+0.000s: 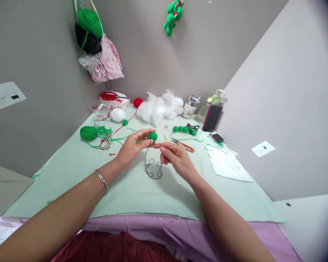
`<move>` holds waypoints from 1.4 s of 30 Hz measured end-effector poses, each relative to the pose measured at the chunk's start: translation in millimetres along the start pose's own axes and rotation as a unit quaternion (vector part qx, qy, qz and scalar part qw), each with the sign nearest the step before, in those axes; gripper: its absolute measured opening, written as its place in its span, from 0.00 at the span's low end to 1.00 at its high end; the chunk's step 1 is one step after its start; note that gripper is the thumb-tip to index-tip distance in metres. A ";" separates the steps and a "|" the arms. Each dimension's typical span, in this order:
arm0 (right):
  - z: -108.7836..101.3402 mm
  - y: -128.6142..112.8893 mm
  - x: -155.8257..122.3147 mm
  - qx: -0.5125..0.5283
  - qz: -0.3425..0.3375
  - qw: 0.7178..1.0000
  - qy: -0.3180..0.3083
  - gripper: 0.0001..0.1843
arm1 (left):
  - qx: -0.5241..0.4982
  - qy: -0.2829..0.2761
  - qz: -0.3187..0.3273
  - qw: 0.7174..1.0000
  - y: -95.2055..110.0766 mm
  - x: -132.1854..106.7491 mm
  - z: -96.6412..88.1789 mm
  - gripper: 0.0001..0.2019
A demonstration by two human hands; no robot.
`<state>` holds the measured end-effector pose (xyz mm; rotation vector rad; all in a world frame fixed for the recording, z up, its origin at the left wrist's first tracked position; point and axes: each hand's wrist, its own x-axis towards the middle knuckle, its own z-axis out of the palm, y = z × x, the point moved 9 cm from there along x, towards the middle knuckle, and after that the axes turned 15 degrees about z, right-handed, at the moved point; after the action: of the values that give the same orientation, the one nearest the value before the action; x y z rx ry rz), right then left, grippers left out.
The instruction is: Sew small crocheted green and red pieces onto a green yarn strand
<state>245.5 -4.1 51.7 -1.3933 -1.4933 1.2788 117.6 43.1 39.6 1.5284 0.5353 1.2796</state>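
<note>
My left hand [135, 145] is closed around a small green crocheted ball [152, 136], with thumb and fingers on either side. Close beside it, my right hand [175, 155] pinches what looks like a thin sewing needle [159, 141] at the ball's right side; its tip is too fine to make out. Dark thread [153, 177] hangs from the ball in loose loops over the table and rises to my right hand. Just beyond the right fingers lie orange-handled thread snips [188, 147].
Green yarn [89, 133] lies left on the green tablecloth [120, 200]. White stuffing [160, 107], a pen cup [190, 108], a bottle [205, 113] and a phone [212, 118] stand along the back. Joined green crocheted balls [180, 129] lie behind the snips. White paper [226, 163] lies right.
</note>
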 end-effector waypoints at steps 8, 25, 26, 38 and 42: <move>1.0 3.1 0.9 -0.047 0.022 0.998 0.020 0.13 | -0.014 -0.005 0.005 1.000 0.2 0.2 1.4 0.19; 0.2 1.4 -1.4 -0.052 0.027 0.998 0.011 0.12 | 0.011 -0.020 0.023 0.999 6.0 0.1 3.9 0.19; -0.2 0.7 -1.4 -0.050 0.021 0.998 0.012 0.12 | 0.002 -0.027 0.015 1.000 4.4 -0.3 6.0 0.19; -7.4 -4.4 1.8 -0.082 -0.052 0.992 0.081 0.11 | -0.052 0.004 -0.015 0.999 1.1 -2.9 9.5 0.16; -4.8 -4.2 1.6 -0.080 -0.045 0.993 0.074 0.10 | -0.059 0.005 -0.018 0.998 -1.4 -3.5 9.4 0.17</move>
<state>248.6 -1.3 56.7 -1.4701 -1.5652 0.9963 125.4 36.8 37.7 1.4101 0.4824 1.2698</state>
